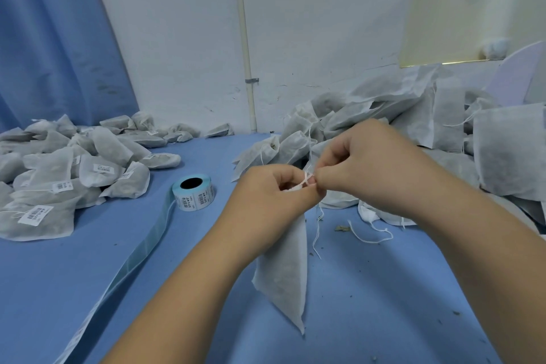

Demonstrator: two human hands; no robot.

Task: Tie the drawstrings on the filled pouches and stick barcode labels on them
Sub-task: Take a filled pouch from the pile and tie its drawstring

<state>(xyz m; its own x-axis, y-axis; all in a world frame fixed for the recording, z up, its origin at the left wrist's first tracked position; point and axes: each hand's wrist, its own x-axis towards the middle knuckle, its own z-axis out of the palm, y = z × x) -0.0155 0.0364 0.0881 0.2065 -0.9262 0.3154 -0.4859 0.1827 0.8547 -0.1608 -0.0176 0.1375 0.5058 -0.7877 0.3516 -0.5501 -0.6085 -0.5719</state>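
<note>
1. Both hands meet at centre frame, raised above the blue surface (369, 289). Left hand (274, 195) and right hand (363, 165) each pinch an end of the white drawstring (307, 180) at the neck of one pouch (285, 272)
2. Grip state: both narrow, fingertips closed on the string, knuckles nearly touching. Judged as mid-knot, the string crossing between the two pinches
3. Pouch hangs from the string, its lower corner pointing down toward the lower centre of the frame. Likely held up so the fill's weight keeps the neck gathered while the knot tightens
4. Pouch look: white, thin non-woven fabric, faintly see-through, darker fill showing through, edges creased flat. No label visible on it
5. Loose string tail (317, 230) dangles just right of the pouch
6. Label roll (193, 192) stands left of centre, near the left hand, its backing strip (130, 260) trailing to the lower left. Placed in easy reach for the sticker step, I judge
7. Labelled pouches (59, 177) heaped at left of frame; unlabelled pouches (399, 115) heaped at right. Sorting by side appears to separate done from pending
</note>
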